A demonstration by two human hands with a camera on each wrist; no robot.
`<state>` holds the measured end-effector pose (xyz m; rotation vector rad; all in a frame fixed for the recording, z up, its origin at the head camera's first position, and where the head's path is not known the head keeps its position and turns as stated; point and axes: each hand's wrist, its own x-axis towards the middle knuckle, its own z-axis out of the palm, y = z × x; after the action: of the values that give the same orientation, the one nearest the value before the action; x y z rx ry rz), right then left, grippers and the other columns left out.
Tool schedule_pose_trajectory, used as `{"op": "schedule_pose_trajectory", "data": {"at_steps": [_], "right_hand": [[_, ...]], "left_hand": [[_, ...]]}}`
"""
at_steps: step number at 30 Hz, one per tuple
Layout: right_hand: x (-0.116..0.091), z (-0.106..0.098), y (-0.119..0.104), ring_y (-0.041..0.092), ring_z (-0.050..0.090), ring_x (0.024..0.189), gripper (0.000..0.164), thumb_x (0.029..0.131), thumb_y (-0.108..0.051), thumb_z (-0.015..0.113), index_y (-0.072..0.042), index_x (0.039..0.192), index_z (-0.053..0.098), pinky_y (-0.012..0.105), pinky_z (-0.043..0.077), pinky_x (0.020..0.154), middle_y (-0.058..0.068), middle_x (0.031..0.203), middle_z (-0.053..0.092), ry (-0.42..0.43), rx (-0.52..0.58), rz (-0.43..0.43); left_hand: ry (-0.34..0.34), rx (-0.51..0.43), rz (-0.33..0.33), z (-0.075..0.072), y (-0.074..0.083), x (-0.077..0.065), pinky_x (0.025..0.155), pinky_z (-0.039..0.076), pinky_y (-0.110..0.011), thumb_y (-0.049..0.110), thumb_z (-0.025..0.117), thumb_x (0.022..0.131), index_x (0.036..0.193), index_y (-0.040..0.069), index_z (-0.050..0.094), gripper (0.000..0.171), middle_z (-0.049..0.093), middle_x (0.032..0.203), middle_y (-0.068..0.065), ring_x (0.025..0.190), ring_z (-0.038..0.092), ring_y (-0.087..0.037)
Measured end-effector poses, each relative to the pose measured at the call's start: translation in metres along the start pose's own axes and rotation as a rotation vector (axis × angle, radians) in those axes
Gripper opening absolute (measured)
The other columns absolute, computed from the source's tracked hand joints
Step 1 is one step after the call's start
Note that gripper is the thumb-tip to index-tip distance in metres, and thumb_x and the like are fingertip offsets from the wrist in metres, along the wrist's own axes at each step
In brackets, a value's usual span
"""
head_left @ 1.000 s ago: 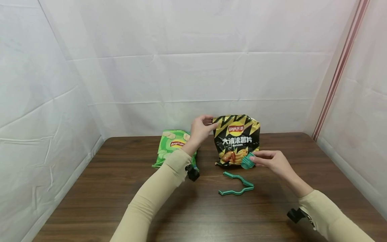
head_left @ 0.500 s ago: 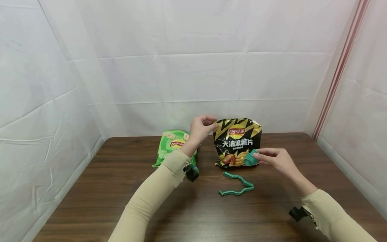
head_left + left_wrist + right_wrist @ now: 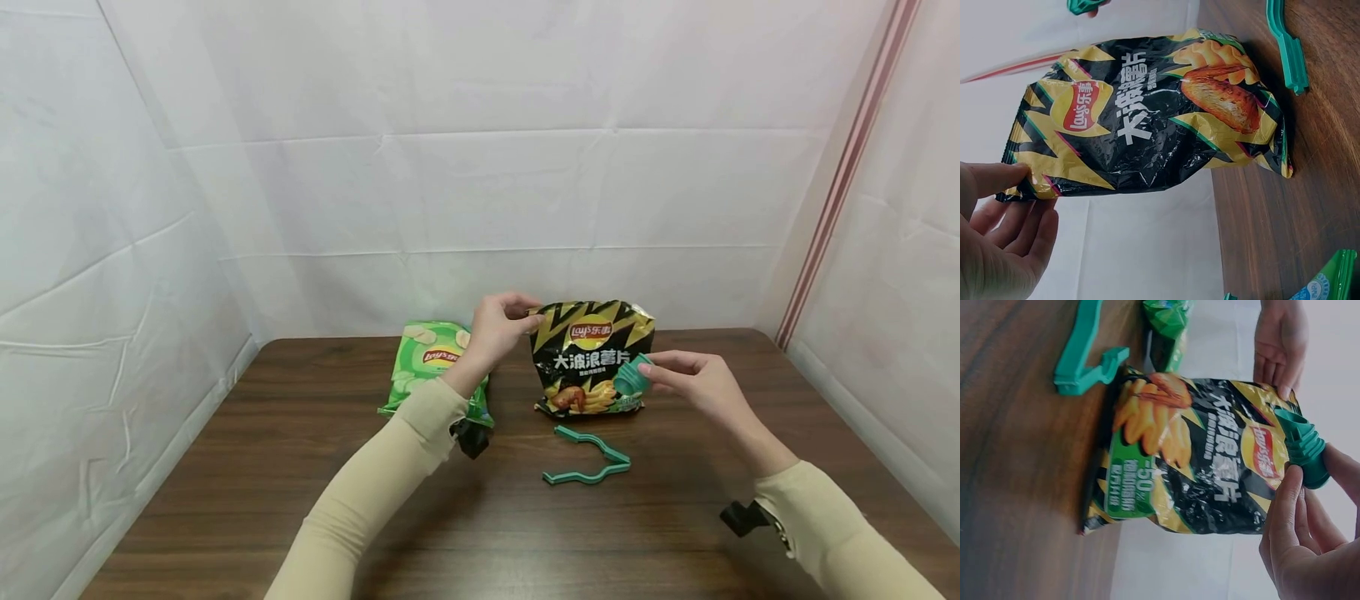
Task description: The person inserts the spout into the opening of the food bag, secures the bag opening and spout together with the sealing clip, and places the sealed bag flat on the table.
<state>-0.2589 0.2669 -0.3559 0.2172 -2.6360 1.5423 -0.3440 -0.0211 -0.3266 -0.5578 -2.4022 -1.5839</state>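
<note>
On the left, toward the far side of the table, lies a green Lay's chip bag; the left sleeve crosses it, hiding writing after "Lay's", and could nudge it; next, the left hand pinches the top left corner of a black-and-yellow Lay's bag, upright, bottom seemingly on the table; this one-corner grip could slip on slick film and let the bag tip; its label reads "Lay's 乐事" above "大波浪薯片", with "50%" on a green panel; nearer, an open teal bag clip lies where a toppling bag could knock it; rightmost, the right hand pinches a ribbed teal spout before the bag, just apart; held by fingertips alone, it might drop.
</note>
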Motion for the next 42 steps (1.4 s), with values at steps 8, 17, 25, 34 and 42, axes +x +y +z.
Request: {"op": "schedule_pose_trajectory", "data": {"at_steps": [8, 17, 25, 34, 42], "right_hand": [[0.000, -0.012, -0.009, 0.006, 0.068, 0.091, 0.055, 0.089, -0.050, 0.061, -0.008, 0.125, 0.062, 0.032, 0.051, 0.086, -0.004, 0.108, 0.068, 0.037, -0.062, 0.011], [0.002, -0.026, -0.017, -0.002, 0.066, 0.089, 0.057, 0.088, -0.046, 0.064, -0.007, 0.129, 0.058, 0.015, 0.049, 0.078, -0.021, 0.105, 0.061, 0.090, 0.035, 0.014], [0.007, -0.038, -0.026, -0.003, 0.065, 0.084, 0.056, 0.086, -0.045, 0.066, -0.008, 0.129, 0.059, 0.013, 0.048, 0.074, -0.024, 0.087, 0.067, 0.167, 0.050, 0.011], [0.014, -0.046, -0.032, -0.007, 0.058, 0.093, 0.054, 0.084, -0.049, 0.067, -0.015, 0.125, 0.063, 0.013, 0.044, 0.077, -0.032, 0.092, 0.064, 0.284, -0.033, -0.036], [0.019, -0.049, -0.039, -0.009, 0.056, 0.095, 0.050, 0.084, -0.048, 0.068, -0.017, 0.123, 0.065, 0.013, 0.046, 0.072, -0.011, 0.114, 0.067, 0.306, -0.134, -0.111]], "left_hand": [[-0.031, 0.015, 0.050, -0.002, 0.002, -0.005, 0.064, 0.050, -0.026, 0.017, 0.071, 0.086, 0.101, 0.013, 0.074, 0.016, 0.074, 0.093, -0.007, 0.081, 0.067, -0.019], [-0.053, 0.022, 0.058, -0.005, 0.006, -0.008, 0.066, 0.051, -0.026, 0.016, 0.071, 0.085, 0.099, 0.012, 0.075, 0.014, 0.073, 0.094, -0.006, 0.081, 0.067, -0.016], [-0.070, 0.033, 0.076, -0.006, 0.005, -0.009, 0.065, 0.051, -0.025, 0.015, 0.071, 0.085, 0.098, 0.012, 0.075, 0.014, 0.074, 0.092, -0.007, 0.078, 0.068, -0.016], [-0.072, 0.030, 0.072, -0.006, 0.005, -0.009, 0.065, 0.051, -0.024, 0.015, 0.072, 0.085, 0.096, 0.012, 0.076, 0.012, 0.074, 0.092, -0.006, 0.079, 0.068, -0.014], [-0.076, 0.031, 0.072, -0.008, 0.006, -0.009, 0.066, 0.051, -0.024, 0.016, 0.071, 0.085, 0.095, 0.013, 0.076, 0.012, 0.074, 0.092, -0.005, 0.081, 0.068, -0.014]]}}
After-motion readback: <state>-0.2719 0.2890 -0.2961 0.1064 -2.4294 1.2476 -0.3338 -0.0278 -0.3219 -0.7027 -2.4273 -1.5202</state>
